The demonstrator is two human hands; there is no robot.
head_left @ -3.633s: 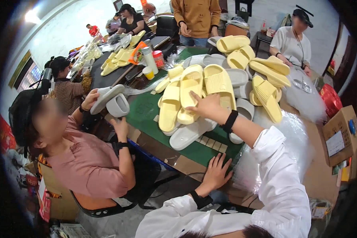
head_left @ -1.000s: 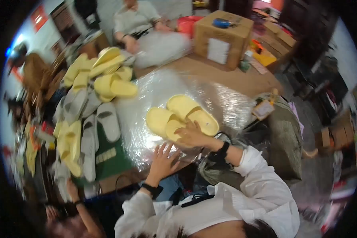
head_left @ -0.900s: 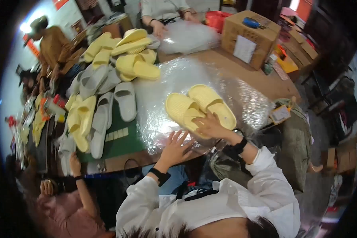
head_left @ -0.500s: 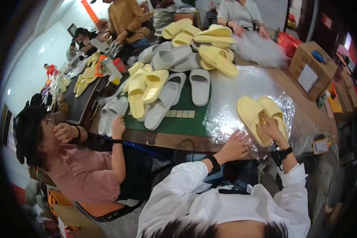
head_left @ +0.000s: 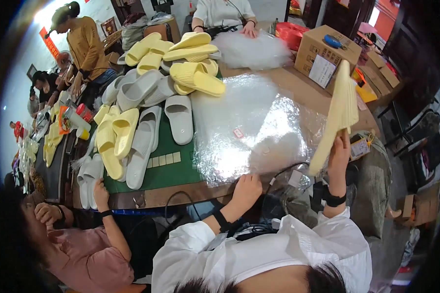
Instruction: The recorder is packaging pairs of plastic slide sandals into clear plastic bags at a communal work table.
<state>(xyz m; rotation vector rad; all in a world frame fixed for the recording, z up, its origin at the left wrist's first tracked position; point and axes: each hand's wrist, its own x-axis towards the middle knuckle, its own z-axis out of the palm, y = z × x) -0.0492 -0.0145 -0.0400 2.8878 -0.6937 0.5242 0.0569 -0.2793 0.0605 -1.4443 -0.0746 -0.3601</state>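
Note:
At the table's right side, my right hand (head_left: 338,158) grips a yellow ribbed slipper (head_left: 341,115), raised off the table and seen nearly edge-on. Whether a second slipper is held against it I cannot tell. My left hand (head_left: 248,191) is at the table's front edge with its fingers curled, touching the near edge of the clear plastic bags (head_left: 230,132). What its fingertips hold, if anything, is hidden. Left of the bags, yellow slippers (head_left: 124,129) and grey slippers (head_left: 178,119) lie heaped on a green mat (head_left: 181,166).
A cardboard box (head_left: 303,53) with a blue tape dispenser (head_left: 333,41) on it stands at the far right. Across the table, a person in white (head_left: 225,12) handles a pile of clear bags (head_left: 252,51). At left sits a person in pink (head_left: 88,254), one hand by grey slippers (head_left: 89,180).
My right hand has lifted yellow footwear off the plastic to the right; the pair that lay there is gone from it. My left hand's fingers have curled. The whole view has shifted.

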